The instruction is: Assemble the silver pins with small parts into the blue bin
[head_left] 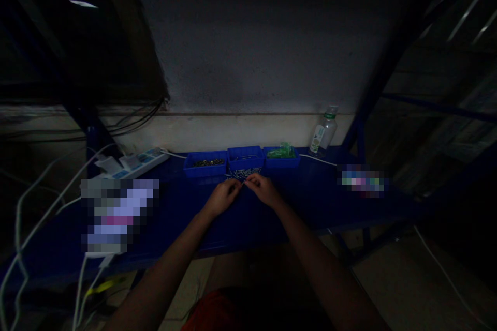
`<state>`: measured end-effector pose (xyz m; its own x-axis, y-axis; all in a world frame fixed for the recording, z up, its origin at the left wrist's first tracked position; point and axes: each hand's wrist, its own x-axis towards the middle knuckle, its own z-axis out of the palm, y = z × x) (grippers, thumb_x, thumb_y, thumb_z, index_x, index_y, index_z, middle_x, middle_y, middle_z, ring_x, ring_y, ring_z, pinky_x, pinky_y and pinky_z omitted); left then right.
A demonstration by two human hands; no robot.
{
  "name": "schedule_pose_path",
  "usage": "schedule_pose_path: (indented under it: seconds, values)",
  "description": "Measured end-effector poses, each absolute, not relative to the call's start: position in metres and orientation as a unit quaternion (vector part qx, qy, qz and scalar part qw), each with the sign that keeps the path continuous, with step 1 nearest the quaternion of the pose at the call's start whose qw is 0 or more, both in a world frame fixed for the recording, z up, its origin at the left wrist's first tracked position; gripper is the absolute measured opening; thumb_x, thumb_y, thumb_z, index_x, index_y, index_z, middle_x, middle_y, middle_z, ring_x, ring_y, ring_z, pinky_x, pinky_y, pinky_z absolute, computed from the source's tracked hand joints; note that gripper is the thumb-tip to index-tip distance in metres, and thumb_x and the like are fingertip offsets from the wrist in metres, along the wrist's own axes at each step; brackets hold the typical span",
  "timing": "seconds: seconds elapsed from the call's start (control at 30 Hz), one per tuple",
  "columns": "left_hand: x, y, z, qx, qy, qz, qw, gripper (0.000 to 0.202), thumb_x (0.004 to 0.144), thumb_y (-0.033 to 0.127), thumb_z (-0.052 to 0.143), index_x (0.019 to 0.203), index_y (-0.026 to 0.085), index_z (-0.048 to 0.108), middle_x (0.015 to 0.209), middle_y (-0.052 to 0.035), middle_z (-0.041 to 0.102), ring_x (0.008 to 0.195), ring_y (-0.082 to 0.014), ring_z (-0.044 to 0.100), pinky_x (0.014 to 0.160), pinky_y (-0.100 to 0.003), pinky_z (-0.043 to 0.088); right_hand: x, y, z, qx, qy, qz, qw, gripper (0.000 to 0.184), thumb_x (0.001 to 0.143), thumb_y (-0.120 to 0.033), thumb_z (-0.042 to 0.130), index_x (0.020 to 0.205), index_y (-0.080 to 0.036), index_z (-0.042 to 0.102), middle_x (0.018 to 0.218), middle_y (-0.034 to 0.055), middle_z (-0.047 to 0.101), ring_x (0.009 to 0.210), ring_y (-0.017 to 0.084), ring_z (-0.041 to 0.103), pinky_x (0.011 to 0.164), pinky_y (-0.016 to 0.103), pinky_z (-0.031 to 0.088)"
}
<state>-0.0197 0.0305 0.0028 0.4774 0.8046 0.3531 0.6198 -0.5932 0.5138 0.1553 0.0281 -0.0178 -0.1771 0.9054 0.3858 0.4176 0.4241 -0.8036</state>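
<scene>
Screws (251, 171) lie heaped on the blue table (182, 207), at the middle bin's (245, 162) near side; left hand (225, 196) and right hand (264, 190), fingertips together, pinch a slim piece (244, 182) too small to identify.

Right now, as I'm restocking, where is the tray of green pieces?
In the head view, the tray of green pieces stands right of centre, beyond the right hand, between the middle blue tray and the clear bottle.

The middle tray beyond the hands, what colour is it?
The middle tray is blue, showing best in the head view.
</scene>
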Motion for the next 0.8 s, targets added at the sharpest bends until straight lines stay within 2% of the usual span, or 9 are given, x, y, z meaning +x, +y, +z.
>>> schedule_pose_path:
  seconds: [0.13, 0.27, 0.37, 0.53, 0.8]
  values:
    - [-0.022, 0.055, 0.03, 0.813, 0.506, 0.284, 0.055, 0.025, 0.082, 0.034, 0.041, 0.089, 0.018, 0.059, 0.088, -0.0053, 0.063, 0.08, -0.0168, 0.057, 0.071, -0.024, 0.041, 0.156, 0.034, -0.026, -0.491, -0.711, 0.251, 0.436, 0.023, 0.078, -0.035, 0.05, 0.094, -0.019, 0.054, 0.069, -0.0017, 0.057, 0.06, 0.01, 0.054, 0.057, 0.02, 0.04]
    - [-0.013, 0.089, 0.054, 0.767, 0.593, 0.245, -0.021, 0.035, 0.083, 0.041, 0.037, 0.096, 0.016, 0.059, 0.096, -0.0107, 0.063, 0.087, -0.0214, 0.057, 0.075, -0.029, 0.04, 0.158, 0.034, -0.027, -0.492, -0.731, 0.236, 0.41, 0.019, 0.079, -0.031, 0.049, 0.094, -0.02, 0.054, 0.069, -0.0017, 0.058, 0.06, 0.01, 0.053, 0.058, 0.021, 0.039]
    - [-0.004, 0.101, 0.054, 0.747, 0.63, 0.211, -0.029, 0.041, 0.082, 0.046, 0.037, 0.098, 0.014, 0.058, 0.096, -0.0136, 0.062, 0.088, -0.0238, 0.058, 0.076, -0.032, 0.041, 0.159, 0.032, -0.025, -0.496, -0.736, 0.233, 0.397, 0.016, 0.079, -0.029, 0.048, 0.09, -0.021, 0.055, 0.069, -0.0017, 0.059, 0.061, 0.01, 0.053, 0.057, 0.02, 0.038]
    - [-0.01, 0.084, 0.039, 0.778, 0.588, 0.22, -0.031, 0.039, 0.085, 0.044, 0.034, 0.099, 0.016, 0.058, 0.097, -0.0115, 0.062, 0.092, -0.0206, 0.057, 0.079, -0.028, 0.04, 0.158, 0.031, -0.024, -0.488, -0.745, 0.24, 0.388, 0.013, 0.079, -0.028, 0.047, 0.086, -0.021, 0.056, 0.07, -0.0016, 0.059, 0.06, 0.01, 0.053, 0.055, 0.02, 0.037]
    - [-0.03, 0.048, 0.013, 0.758, 0.638, 0.13, -0.027, 0.04, 0.078, 0.05, 0.042, 0.084, 0.015, 0.061, 0.086, -0.0134, 0.063, 0.078, -0.0244, 0.06, 0.067, -0.03, 0.043, 0.158, 0.03, -0.024, -0.478, -0.755, 0.232, 0.385, 0.013, 0.079, -0.026, 0.048, 0.081, -0.019, 0.058, 0.07, -0.0007, 0.061, 0.06, 0.01, 0.055, 0.055, 0.02, 0.038]
